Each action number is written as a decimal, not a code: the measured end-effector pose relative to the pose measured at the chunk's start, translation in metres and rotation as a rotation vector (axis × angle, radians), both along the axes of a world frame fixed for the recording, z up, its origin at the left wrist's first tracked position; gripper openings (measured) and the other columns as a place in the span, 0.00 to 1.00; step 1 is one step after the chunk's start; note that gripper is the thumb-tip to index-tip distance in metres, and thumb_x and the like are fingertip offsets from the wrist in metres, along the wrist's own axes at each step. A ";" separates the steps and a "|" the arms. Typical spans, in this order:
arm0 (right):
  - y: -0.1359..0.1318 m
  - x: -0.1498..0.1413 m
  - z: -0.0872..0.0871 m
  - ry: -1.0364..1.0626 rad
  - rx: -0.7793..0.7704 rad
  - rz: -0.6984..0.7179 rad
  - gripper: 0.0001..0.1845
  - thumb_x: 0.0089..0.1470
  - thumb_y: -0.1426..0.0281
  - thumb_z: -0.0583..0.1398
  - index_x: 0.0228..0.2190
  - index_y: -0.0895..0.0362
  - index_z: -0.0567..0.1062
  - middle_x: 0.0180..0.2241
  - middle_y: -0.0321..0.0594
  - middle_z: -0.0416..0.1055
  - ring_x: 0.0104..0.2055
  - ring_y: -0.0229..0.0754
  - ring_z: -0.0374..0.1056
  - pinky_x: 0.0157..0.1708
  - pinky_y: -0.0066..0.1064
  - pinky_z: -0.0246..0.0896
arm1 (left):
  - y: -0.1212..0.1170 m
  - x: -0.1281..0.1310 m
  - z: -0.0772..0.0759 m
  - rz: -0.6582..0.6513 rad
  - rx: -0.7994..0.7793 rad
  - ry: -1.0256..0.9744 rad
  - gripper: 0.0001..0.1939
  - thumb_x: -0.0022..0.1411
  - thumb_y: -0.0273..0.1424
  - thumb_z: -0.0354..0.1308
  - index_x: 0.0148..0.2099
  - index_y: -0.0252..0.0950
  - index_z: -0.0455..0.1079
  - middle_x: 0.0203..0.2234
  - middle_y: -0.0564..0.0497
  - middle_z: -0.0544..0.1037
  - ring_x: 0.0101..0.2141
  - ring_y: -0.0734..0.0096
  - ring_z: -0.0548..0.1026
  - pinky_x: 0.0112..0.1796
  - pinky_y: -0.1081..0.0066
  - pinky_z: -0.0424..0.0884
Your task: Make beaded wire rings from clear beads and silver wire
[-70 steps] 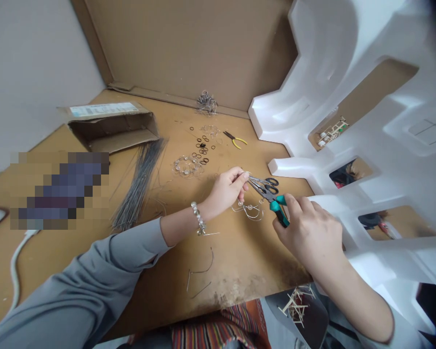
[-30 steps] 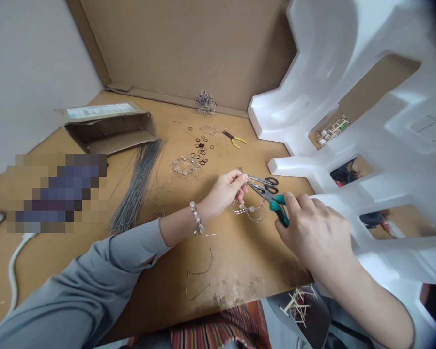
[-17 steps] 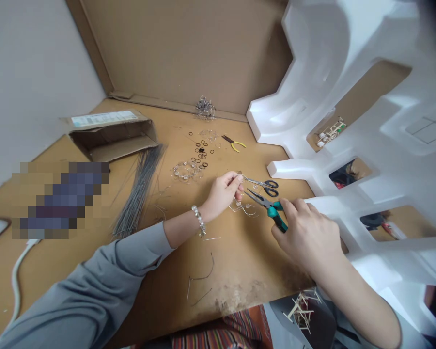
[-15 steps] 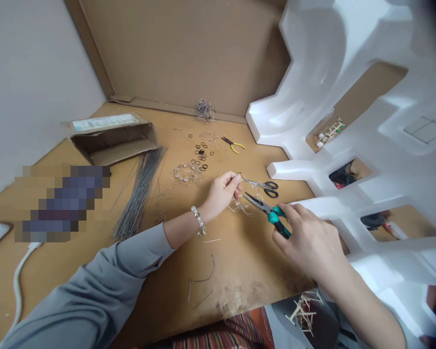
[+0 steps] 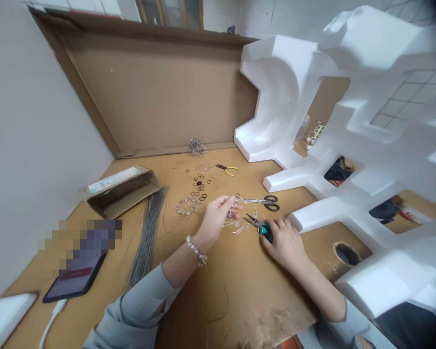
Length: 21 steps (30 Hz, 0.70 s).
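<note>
At frame centre, the left hand (image 5: 215, 219) and right hand (image 5: 283, 240) flank a bent silver wire piece with clear beads (image 5: 236, 220) on the brown fibreboard tabletop (image 5: 254, 286). Black-handled steel scissors (image 5: 265, 202) lie just behind them. A bundle of straight grey wires (image 5: 148, 232) lies left of centre, an open cardboard box (image 5: 121, 189) behind it. Moulded white foam packing (image 5: 349, 145) fills the right.

A single head-worn camera looks forward and down over a brown surface (image 5: 240, 271), close above the person's left hand (image 5: 214, 220) and right hand (image 5: 283, 240), with a cardboard panel (image 5: 160, 97) upright beyond and white foam packing (image 5: 349, 145) filling the right.
</note>
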State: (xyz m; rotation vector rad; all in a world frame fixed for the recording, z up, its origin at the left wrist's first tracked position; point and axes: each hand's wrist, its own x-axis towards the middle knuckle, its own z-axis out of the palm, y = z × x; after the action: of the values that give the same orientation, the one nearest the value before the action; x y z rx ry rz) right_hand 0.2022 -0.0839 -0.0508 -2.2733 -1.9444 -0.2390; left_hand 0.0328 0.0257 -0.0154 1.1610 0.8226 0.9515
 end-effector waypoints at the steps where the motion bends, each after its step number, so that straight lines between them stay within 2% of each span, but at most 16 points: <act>1: 0.001 -0.001 -0.003 0.016 0.009 0.013 0.19 0.53 0.64 0.54 0.45 0.59 0.70 0.39 0.48 0.69 0.44 0.48 0.61 0.39 0.34 0.54 | -0.001 0.000 0.001 0.005 0.008 0.015 0.15 0.54 0.40 0.58 0.34 0.31 0.69 0.27 0.49 0.77 0.19 0.80 0.71 0.23 0.78 0.66; 4: 0.004 0.000 -0.009 0.079 0.059 0.034 0.21 0.53 0.63 0.54 0.47 0.60 0.70 0.41 0.50 0.69 0.46 0.49 0.61 0.42 0.38 0.54 | -0.002 0.000 0.001 0.013 0.030 0.035 0.15 0.55 0.40 0.58 0.34 0.31 0.70 0.27 0.48 0.78 0.20 0.79 0.72 0.24 0.78 0.67; 6: 0.006 0.003 -0.007 0.200 0.111 0.069 0.19 0.54 0.64 0.54 0.45 0.60 0.71 0.42 0.50 0.70 0.47 0.50 0.62 0.45 0.41 0.55 | -0.002 0.001 0.000 0.021 0.048 0.051 0.15 0.55 0.40 0.57 0.34 0.31 0.70 0.28 0.48 0.78 0.20 0.80 0.72 0.25 0.77 0.68; 10: 0.018 0.002 0.015 0.738 0.241 0.170 0.17 0.58 0.65 0.49 0.45 0.57 0.70 0.44 0.46 0.71 0.47 0.44 0.65 0.46 0.41 0.59 | 0.000 0.001 -0.005 0.044 0.091 0.099 0.15 0.56 0.41 0.57 0.35 0.32 0.71 0.28 0.48 0.78 0.20 0.79 0.72 0.26 0.77 0.69; 12: 0.029 -0.003 0.030 0.999 0.191 0.244 0.20 0.56 0.64 0.51 0.50 0.54 0.66 0.48 0.45 0.69 0.46 0.41 0.66 0.43 0.37 0.63 | 0.003 0.000 -0.008 0.034 0.112 0.103 0.16 0.56 0.42 0.57 0.35 0.32 0.72 0.29 0.48 0.78 0.21 0.78 0.72 0.27 0.76 0.69; 15: 0.049 -0.010 0.041 1.108 0.076 0.347 0.27 0.47 0.66 0.59 0.51 0.55 0.66 0.50 0.46 0.68 0.43 0.40 0.68 0.38 0.33 0.65 | 0.010 -0.001 -0.015 0.003 0.138 0.113 0.17 0.56 0.42 0.57 0.36 0.32 0.72 0.30 0.47 0.78 0.22 0.77 0.72 0.28 0.76 0.69; 17: 0.061 -0.010 0.038 1.211 -0.001 0.375 0.24 0.46 0.66 0.58 0.48 0.57 0.68 0.45 0.46 0.71 0.38 0.40 0.69 0.36 0.33 0.65 | 0.015 -0.001 -0.021 0.014 0.152 0.152 0.17 0.55 0.42 0.57 0.35 0.31 0.72 0.30 0.47 0.78 0.22 0.77 0.72 0.27 0.76 0.69; 21: 0.073 -0.005 0.017 1.531 -0.076 0.254 0.20 0.51 0.65 0.53 0.45 0.57 0.70 0.43 0.45 0.72 0.35 0.39 0.71 0.32 0.31 0.65 | 0.024 0.003 -0.043 0.077 0.110 0.229 0.17 0.54 0.42 0.57 0.35 0.31 0.72 0.28 0.48 0.78 0.20 0.76 0.71 0.24 0.74 0.69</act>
State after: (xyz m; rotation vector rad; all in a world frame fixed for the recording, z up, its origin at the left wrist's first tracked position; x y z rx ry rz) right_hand 0.1973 -0.0106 -0.0338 -1.2739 -1.2247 1.2093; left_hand 0.0354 0.0496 -0.0581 1.3585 1.0146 0.9479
